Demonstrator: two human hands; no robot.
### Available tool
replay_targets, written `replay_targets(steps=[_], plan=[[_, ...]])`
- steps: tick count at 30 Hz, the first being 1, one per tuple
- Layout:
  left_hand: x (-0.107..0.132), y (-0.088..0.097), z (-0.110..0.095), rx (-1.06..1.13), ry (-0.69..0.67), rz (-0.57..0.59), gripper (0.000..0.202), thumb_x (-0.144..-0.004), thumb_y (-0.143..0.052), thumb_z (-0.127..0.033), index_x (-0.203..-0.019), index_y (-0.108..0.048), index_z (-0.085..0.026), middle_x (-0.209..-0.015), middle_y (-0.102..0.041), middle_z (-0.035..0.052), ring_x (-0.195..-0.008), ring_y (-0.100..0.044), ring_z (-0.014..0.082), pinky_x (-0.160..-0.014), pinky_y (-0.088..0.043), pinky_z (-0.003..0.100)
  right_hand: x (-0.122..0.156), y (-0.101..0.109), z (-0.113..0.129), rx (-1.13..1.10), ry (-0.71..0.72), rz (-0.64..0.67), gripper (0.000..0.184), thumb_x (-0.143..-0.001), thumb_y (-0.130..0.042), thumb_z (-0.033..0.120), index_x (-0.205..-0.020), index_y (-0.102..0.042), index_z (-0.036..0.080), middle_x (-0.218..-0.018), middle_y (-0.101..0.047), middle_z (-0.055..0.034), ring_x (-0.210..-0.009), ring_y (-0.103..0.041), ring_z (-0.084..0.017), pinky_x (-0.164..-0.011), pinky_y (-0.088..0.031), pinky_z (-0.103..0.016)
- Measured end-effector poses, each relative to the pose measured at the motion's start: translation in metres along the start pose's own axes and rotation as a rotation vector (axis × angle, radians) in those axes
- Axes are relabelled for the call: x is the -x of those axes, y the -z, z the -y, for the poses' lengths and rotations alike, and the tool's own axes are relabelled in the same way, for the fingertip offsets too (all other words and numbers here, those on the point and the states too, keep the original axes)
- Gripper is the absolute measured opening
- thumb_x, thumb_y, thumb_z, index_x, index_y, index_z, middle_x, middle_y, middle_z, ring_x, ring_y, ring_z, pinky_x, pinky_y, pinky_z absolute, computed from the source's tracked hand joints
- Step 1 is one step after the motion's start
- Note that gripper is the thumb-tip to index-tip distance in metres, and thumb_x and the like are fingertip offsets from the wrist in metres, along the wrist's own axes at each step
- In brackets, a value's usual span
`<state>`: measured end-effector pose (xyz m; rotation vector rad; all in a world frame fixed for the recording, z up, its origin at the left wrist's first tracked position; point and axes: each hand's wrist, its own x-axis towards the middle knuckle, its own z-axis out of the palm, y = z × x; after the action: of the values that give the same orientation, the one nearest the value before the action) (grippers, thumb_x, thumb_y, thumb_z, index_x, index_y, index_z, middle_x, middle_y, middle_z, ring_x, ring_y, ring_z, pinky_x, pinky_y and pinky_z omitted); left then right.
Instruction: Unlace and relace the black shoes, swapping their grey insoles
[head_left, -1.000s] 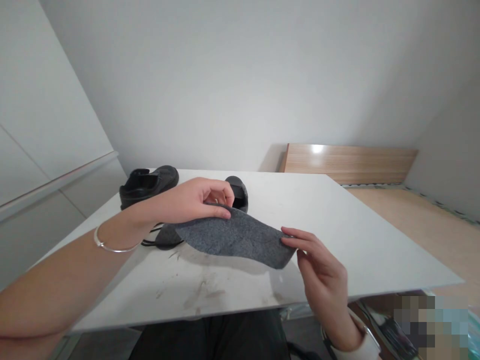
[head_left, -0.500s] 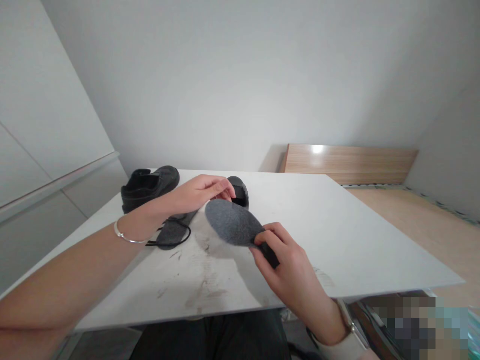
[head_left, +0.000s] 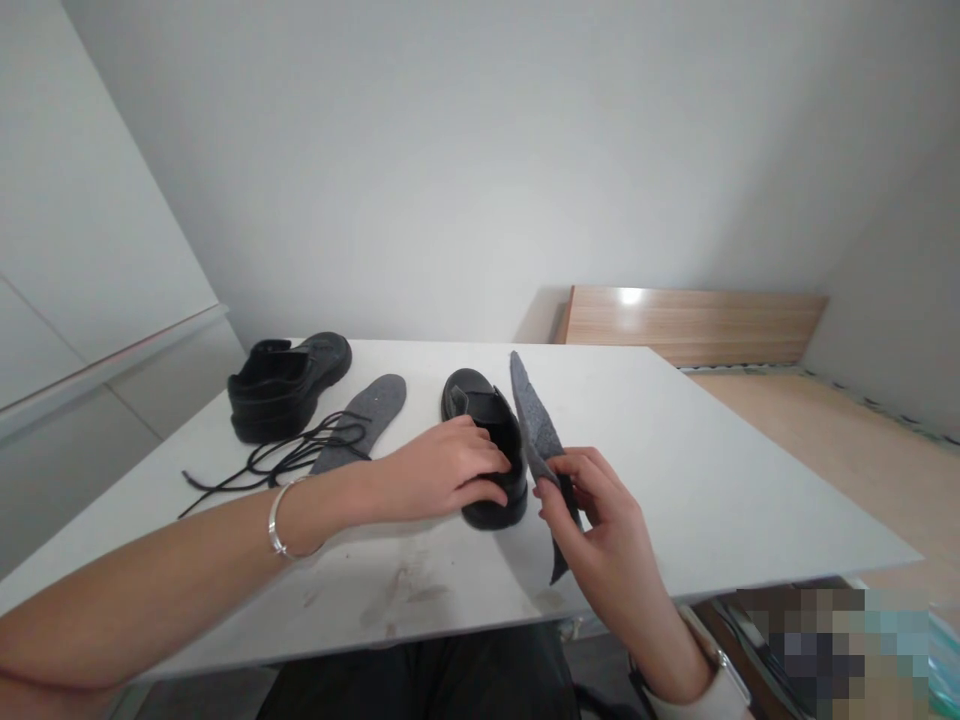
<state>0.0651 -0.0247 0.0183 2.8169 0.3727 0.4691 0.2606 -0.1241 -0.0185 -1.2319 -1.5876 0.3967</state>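
My left hand [head_left: 442,472] is wrapped over the heel end of a black shoe [head_left: 480,430] that stands on the white table [head_left: 712,470], toe pointing away from me. My right hand [head_left: 592,520] pinches a grey felt insole [head_left: 534,420] near its middle. The insole stands on edge just right of that shoe, its far tip raised over the table. A second grey insole [head_left: 367,410] lies flat to the left, with black laces [head_left: 277,455] trailing over it. Another black shoe [head_left: 289,380] sits at the far left of the table.
Dirt smudges [head_left: 405,590] mark the near part of the table. A grey wall rises behind it, and a wooden board [head_left: 690,325] leans against that wall on the right. White cabinet fronts [head_left: 90,300] stand to the left. Wood floor shows at right.
My left hand let go of the insole and closed on the nearer shoe. My right hand turned the insole on edge and carried it to the right of that shoe.
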Motion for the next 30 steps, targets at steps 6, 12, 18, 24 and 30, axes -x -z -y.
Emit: replay_targets(steps=[6,12,18,24,30], plan=[[-0.007,0.005,-0.003,0.015,0.109,-0.175,0.025,-0.099,-0.05,-0.034,-0.103,-0.067,-0.017,-0.108,-0.07,0.0109,-0.105,-0.059,0.0249,-0.097,-0.044,0.041,-0.001,0.009,-0.001,-0.001,-0.019,0.022,0.007,-0.095,-0.056,0.024,-0.092,-0.061,0.02,-0.093,-0.058,-0.0042,-0.083,-0.059,-0.016,-0.068,-0.049,-0.026],[-0.029,0.006,0.019,-0.24,0.397,-0.058,0.043,-0.078,-0.074,-0.047,-0.107,-0.067,-0.015,-0.113,-0.067,0.0158,-0.101,-0.062,0.0327,-0.086,-0.049,0.043,-0.005,0.015,0.007,0.103,0.041,0.049,0.009,-0.094,-0.058,0.023,-0.089,-0.065,0.021,-0.088,-0.061,-0.0031,-0.08,-0.058,-0.015,-0.069,-0.047,-0.027],[-0.039,0.015,0.026,-0.314,0.572,-0.108,0.035,-0.094,-0.047,-0.037,-0.075,-0.067,-0.016,-0.073,-0.066,0.0086,-0.067,-0.059,0.0222,-0.062,-0.036,0.032,-0.023,0.043,0.025,0.274,0.125,0.136,0.012,-0.093,-0.06,0.025,-0.084,-0.068,0.022,-0.081,-0.064,-0.003,-0.072,-0.061,-0.015,-0.061,-0.047,-0.027],[-0.037,0.002,0.069,0.255,0.583,-0.468,0.047,-0.09,-0.051,-0.044,-0.051,-0.047,-0.017,-0.053,-0.039,-0.0016,-0.056,-0.038,0.0127,-0.057,-0.024,0.029,-0.062,0.087,0.045,0.415,0.2,0.353,0.018,-0.086,-0.065,0.034,-0.073,-0.072,0.024,-0.065,-0.064,-0.0021,-0.049,-0.055,-0.011,-0.042,-0.039,-0.025],[-0.04,-0.023,0.093,0.663,0.72,-0.589,0.043,-0.08,-0.061,-0.053,-0.059,-0.058,-0.016,-0.053,-0.042,-0.0022,-0.053,-0.035,0.0114,-0.052,-0.023,0.027,-0.106,0.085,0.077,0.697,0.037,0.896,0.038,-0.087,-0.051,0.039,-0.061,-0.068,0.017,-0.044,-0.053,0.0049,-0.032,-0.033,0.001,-0.04,-0.016,-0.023]])
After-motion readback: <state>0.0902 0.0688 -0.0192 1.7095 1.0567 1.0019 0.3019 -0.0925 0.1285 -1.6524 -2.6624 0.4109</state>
